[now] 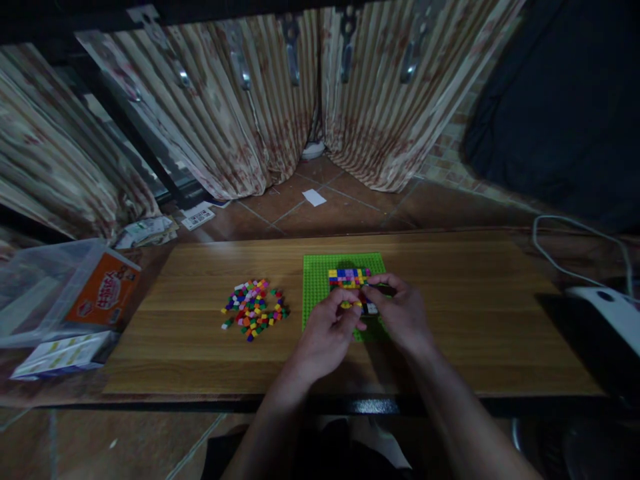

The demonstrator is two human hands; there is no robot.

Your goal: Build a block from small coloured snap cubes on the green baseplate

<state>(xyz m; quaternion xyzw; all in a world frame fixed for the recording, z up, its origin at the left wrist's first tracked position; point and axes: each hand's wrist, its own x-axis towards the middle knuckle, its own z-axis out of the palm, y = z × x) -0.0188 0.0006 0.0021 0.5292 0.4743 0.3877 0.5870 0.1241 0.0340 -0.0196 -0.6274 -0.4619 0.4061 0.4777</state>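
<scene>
A green studded baseplate [315,273] lies on the wooden table, with a low block of multicoloured building bricks [349,274] built on it. Over the front of this block, my left hand [325,333] is closed, and a small yellow brick [357,304] shows at its pinched fingertips. My right hand [403,313] comes in from the other side, its thumb and fingers drawn together close to the left fingertips. Whatever the right fingers hold is too small and covered to make out. White and dark bricks [371,308] show below the right fingers. My hands hide part of the build.
Loose coloured bricks [255,307] lie in a pile left of the baseplate on the wooden table [475,300]. A clear plastic bin [55,287] with an orange label stands beyond the left end. At the right end are a white device [607,313] and a cable [575,219].
</scene>
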